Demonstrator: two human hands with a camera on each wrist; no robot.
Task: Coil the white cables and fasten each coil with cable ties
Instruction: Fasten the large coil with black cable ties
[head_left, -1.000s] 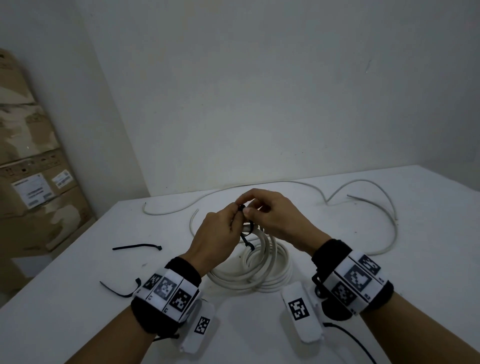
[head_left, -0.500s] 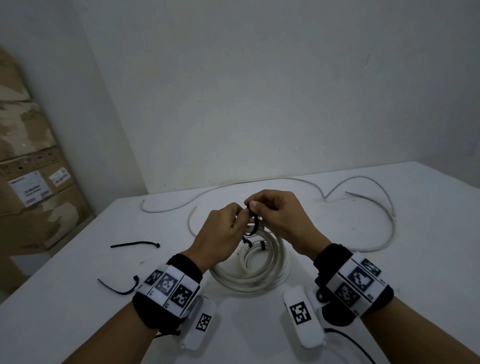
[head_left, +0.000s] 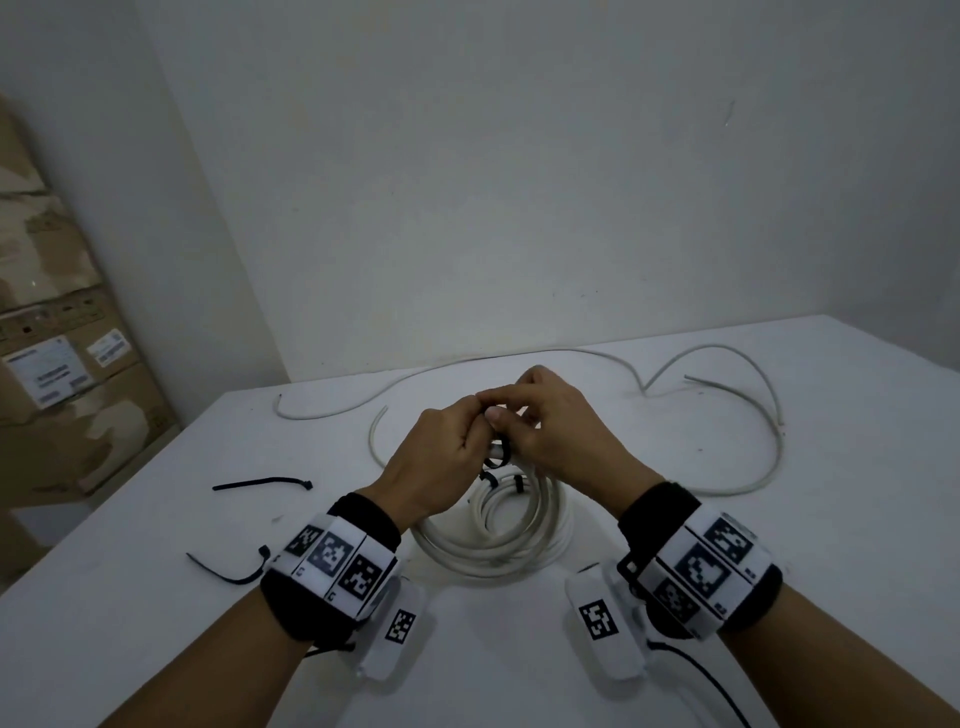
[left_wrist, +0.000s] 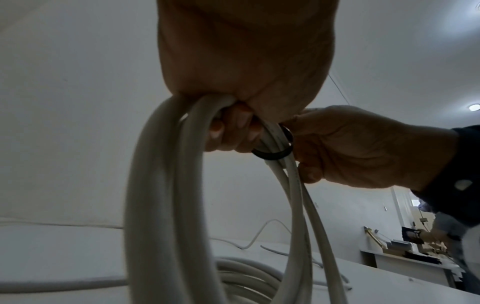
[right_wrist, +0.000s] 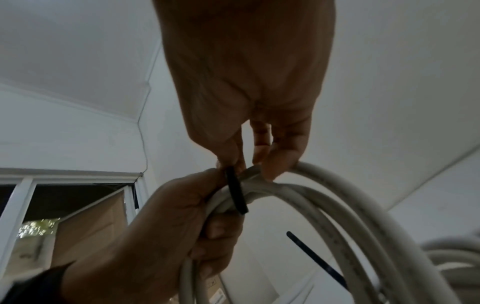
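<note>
The cardboard boxes (head_left: 62, 364) far to the left of the left hand carry white labels, but their writing is too small to read. No container shows.

The left hand (head_left: 436, 462) has its fingers curled around the upper strands of the white cable coil (head_left: 498, 540), so that one side of the coil is raised and the lower loops lie on the white table (head_left: 779, 597) just under both wrists. The right hand (head_left: 556, 431), touching the left one, pinches a black cable tie (left_wrist: 272, 152) between thumb and fingertips. This tie makes a loop around the raised strands, across their length, between the two hands.

Two loose cable ties (head_left: 260, 483) lie flat to the left of the left hand. A second white cable (head_left: 727, 483) lies uncoiled beyond and to the right of the right hand.
</note>
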